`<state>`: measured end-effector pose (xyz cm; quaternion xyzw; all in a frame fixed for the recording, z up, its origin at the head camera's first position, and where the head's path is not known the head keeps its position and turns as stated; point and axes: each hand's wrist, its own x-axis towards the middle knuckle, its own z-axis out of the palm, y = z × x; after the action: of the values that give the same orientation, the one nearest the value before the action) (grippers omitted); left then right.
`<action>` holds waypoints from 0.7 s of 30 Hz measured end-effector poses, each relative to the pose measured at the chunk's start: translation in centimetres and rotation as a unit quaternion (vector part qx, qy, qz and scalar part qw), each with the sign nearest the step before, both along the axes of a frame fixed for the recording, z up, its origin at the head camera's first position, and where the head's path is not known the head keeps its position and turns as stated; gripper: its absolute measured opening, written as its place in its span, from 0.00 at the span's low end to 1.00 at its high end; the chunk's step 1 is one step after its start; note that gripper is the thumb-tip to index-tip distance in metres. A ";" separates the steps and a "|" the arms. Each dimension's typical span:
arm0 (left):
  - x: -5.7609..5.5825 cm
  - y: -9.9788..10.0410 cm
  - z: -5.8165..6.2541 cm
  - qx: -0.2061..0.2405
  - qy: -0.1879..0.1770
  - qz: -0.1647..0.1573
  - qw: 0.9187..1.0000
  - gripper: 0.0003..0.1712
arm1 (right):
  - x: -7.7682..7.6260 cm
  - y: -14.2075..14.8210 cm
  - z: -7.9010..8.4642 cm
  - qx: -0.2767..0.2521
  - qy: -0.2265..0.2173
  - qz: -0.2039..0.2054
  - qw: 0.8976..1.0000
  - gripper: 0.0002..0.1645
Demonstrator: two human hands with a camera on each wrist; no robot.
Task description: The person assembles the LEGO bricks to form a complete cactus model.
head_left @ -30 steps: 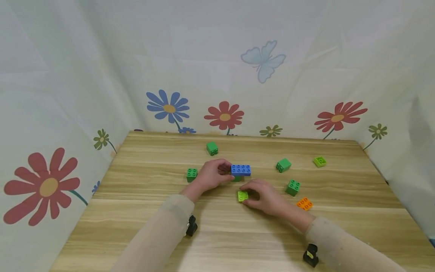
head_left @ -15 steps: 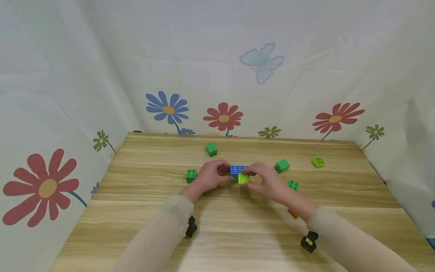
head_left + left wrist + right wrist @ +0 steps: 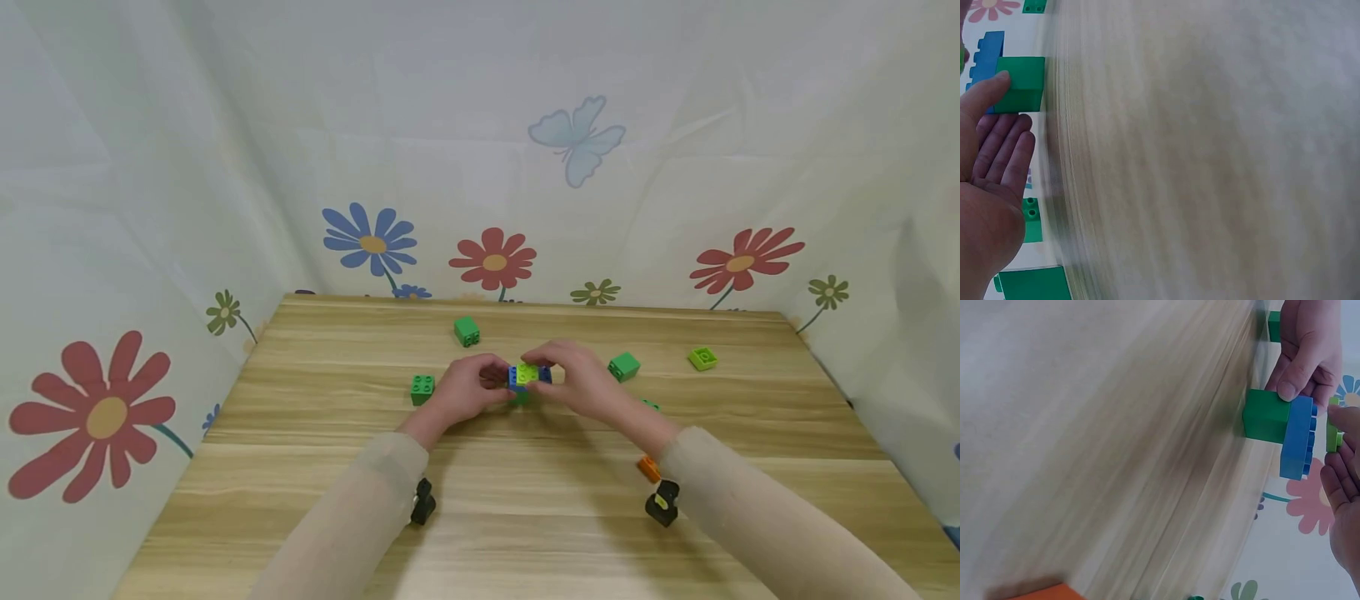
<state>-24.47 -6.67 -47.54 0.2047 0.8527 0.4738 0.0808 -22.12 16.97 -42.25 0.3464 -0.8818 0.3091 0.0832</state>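
In the head view my left hand (image 3: 467,392) holds a green toy brick that carries a longer blue brick (image 3: 1296,439) on top. Its thumb presses the side of the green brick (image 3: 1265,416), as the right wrist view shows, and the green brick's base is at the tabletop. From the other side my right hand (image 3: 587,385) pinches a flat lime brick (image 3: 527,373) between thumb and fingers. In the right wrist view that lime piece hovers just above the blue studs, with a narrow gap between them.
Around the hands lie loose green bricks: one at the back (image 3: 467,331), another left (image 3: 422,389), one right (image 3: 624,367). A lime brick (image 3: 702,358) lies farther right. An orange brick (image 3: 649,467) sits partly behind the right forearm on the wooden table (image 3: 487,517).
My right hand has picked up the lime brick from the table and brought it forward over the blue brick. My left hand has stayed on the green brick.
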 end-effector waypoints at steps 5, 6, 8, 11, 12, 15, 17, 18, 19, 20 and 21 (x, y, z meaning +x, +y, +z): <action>-0.1 0.0 -0.1 0.002 0.003 -0.002 1.000 0.19 | -0.6 -0.3 0.1 0.010 -0.018 -0.001 1.000 0.23; -0.1 0.0 -0.1 0.002 0.003 -0.002 1.000 0.19 | -0.7 -0.3 0.1 0.013 -0.022 -0.002 1.000 0.23; -0.1 0.0 -0.1 0.004 0.001 -0.001 1.000 0.19 | -0.9 -0.4 0.0 0.016 -0.029 -0.003 0.999 0.23; 0.0 0.0 -0.1 0.006 -0.002 0.000 1.000 0.19 | -1.2 -0.5 -0.2 0.015 -0.036 -0.003 0.999 0.23; 0.0 0.0 -0.1 0.007 -0.002 -0.001 1.000 0.19 | -1.2 -0.5 -0.2 0.015 -0.037 -0.002 0.999 0.23; -0.1 0.0 -0.2 0.009 -0.001 -0.001 1.000 0.19 | -1.5 -0.5 -0.4 0.013 -0.040 0.003 0.999 0.23; -0.1 -0.1 -0.3 0.009 -0.001 -0.002 1.000 0.19 | -1.6 -0.6 -0.5 0.013 -0.042 0.008 0.999 0.22; -0.2 -0.1 -0.4 0.008 -0.002 -0.002 1.000 0.19 | -1.7 -0.6 -0.5 0.013 -0.043 0.010 0.999 0.22; -0.2 -0.1 -0.4 0.007 -0.002 -0.002 1.000 0.19 | -1.8 -0.6 -0.5 0.012 -0.045 0.012 0.999 0.22; -0.3 -0.1 -0.4 0.006 -0.001 -0.003 1.000 0.19 | -1.8 -0.6 -0.5 0.012 -0.047 0.014 0.999 0.22; -0.3 -0.1 -0.4 0.006 -0.001 -0.004 1.000 0.19 | -1.8 -0.6 -0.5 0.012 -0.048 0.015 0.999 0.22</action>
<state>-24.78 -6.75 -47.99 0.2080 0.8489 0.4787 0.0828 -23.96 16.41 -42.79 0.3454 -0.8831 0.3159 0.0314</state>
